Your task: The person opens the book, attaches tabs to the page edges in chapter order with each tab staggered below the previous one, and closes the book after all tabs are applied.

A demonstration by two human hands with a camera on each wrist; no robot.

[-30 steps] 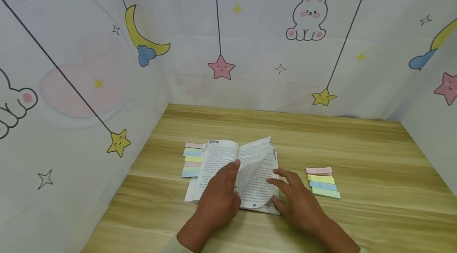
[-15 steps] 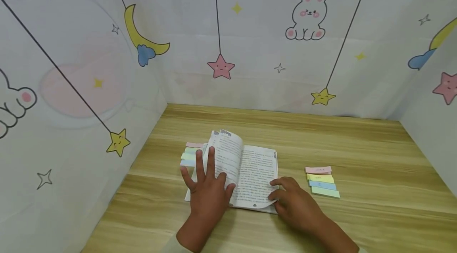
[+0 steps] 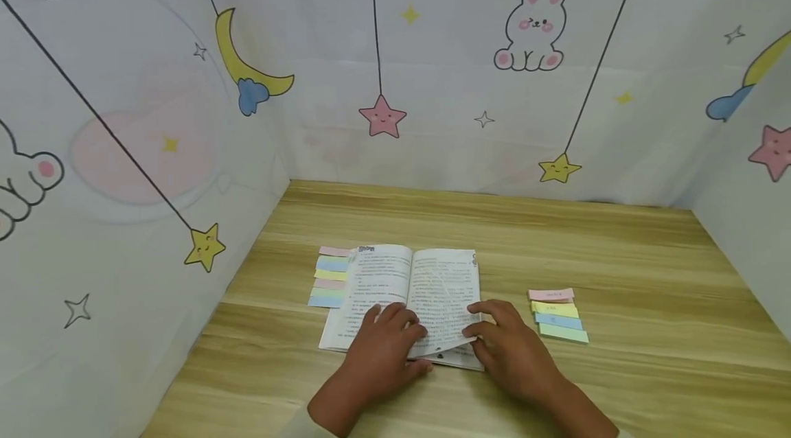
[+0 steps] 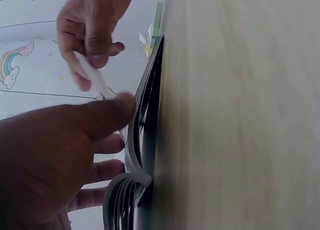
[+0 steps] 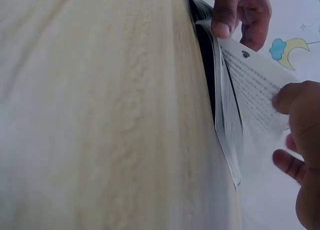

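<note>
An open book (image 3: 380,280) with printed pages lies on the table. My left hand (image 3: 383,349) rests on it by the lower end of the spine, fingers over the pages and thumb at the bottom edge. At the right side, my right hand (image 3: 509,349) pinches a book page (image 3: 441,287) by its outer edge. That page is lifted off the ones below, and the right wrist view shows the raised page (image 5: 255,85) between both hands. Colored sticky tabs (image 3: 330,280) in pink, yellow, green and blue stick out from the book's left side.
To the right of the book, several sticky tabs (image 3: 559,314) lie in a stack on the wooden table (image 3: 649,273). A patterned white cloth (image 3: 463,136) with stars and a rabbit stands as walls at the back and sides.
My left hand has moved from the raised left pages down to the spine, and those pages now lie flatter. The right hand stays at the right edge, where a page has come up.
</note>
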